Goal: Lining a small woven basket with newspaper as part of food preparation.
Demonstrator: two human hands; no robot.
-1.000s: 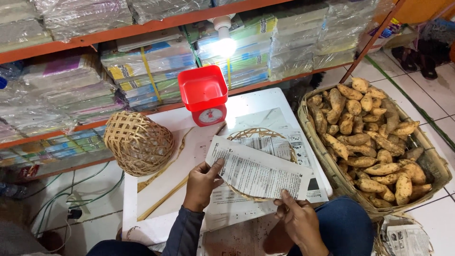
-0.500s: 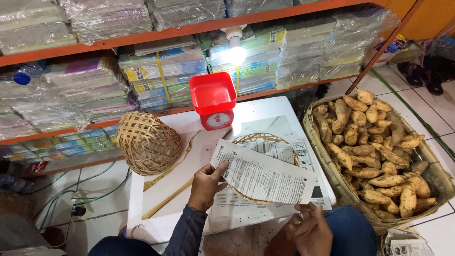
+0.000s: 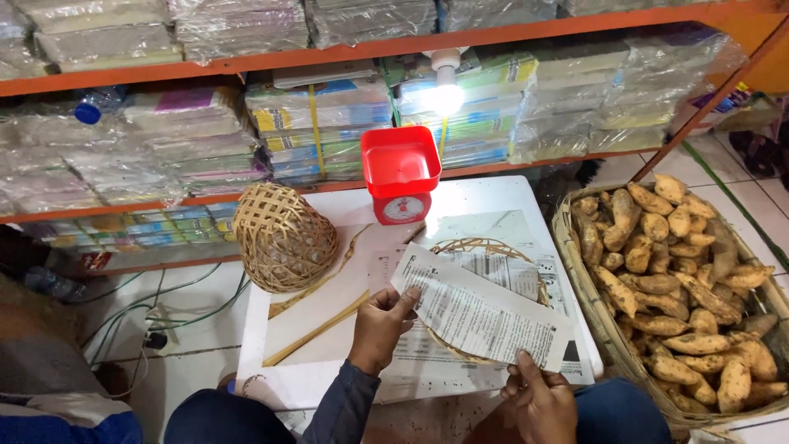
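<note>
Lining basket [image 3: 485, 247] w/ newsprint sheet [image 3: 481, 316]: left hand [image 3: 380, 325] pinching edge, right hand [image 3: 538, 399] gripping near corner; next prob. pressing in.

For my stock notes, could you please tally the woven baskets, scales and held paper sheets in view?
Woven baskets: 3 – upturned one, paper-lined one, large one of tubers
Red scale: 1
Printed paper sheet, held by left hand and right hand: 1
Total: 5

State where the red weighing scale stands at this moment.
In the head view, the red weighing scale stands at the far edge of the white table, between the upturned woven basket and the basket of sweet potatoes.
</note>
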